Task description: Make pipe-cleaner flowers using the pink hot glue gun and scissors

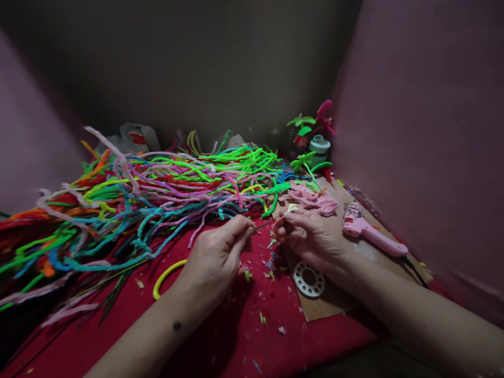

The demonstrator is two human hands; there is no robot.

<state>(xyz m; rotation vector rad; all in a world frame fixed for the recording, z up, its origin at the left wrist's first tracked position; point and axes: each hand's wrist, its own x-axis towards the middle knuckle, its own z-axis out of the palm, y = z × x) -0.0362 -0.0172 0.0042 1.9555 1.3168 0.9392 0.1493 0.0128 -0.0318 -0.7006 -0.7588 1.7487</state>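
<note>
My left hand (220,252) pinches one end of a thin dark wire (263,226) between thumb and fingers. The wire runs across to the fingertips of my right hand (315,236), which is closed. Out of the top of the right hand's pinch pokes a small pale yellow tuft (291,208); whether it is fixed to the wire cannot be seen. Just beyond that hand lie pink fuzzy pipe-cleaner pieces (313,198). Below it a white ring with holes (309,279) rests partly on a cardboard sheet (326,310).
A large heap of coloured pipe cleaners (189,184) spreads over the left and back. To the right lies a pink glue gun (374,237) with a cord. A yellow ring (163,278) sits beside my left wrist. Fuzzy flowers and a jar (319,146) stand behind; scraps litter the red cloth (236,336).
</note>
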